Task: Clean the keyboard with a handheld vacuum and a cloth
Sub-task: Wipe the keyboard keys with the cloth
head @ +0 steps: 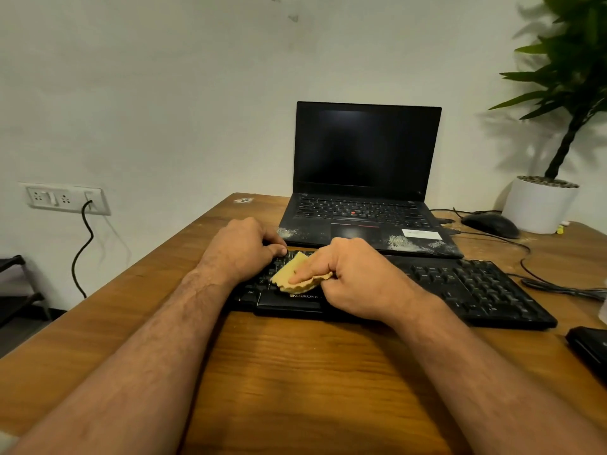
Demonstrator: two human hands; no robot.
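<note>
A black keyboard point(460, 284) lies across the wooden desk point(295, 372) in front of me. My right hand point(358, 277) holds a folded yellow cloth point(297, 274) and presses it onto the keys left of the keyboard's middle. My left hand point(243, 247) rests on the keyboard's far left end with its fingers curled over the back edge. Both hands hide the left part of the keys. No handheld vacuum can be clearly made out.
An open black laptop point(364, 178) with whitish dust on its palm rest stands right behind the keyboard. A black mouse point(491, 224), cables and a potted plant point(542, 205) sit at the back right. A dark object point(588, 349) lies at the right edge.
</note>
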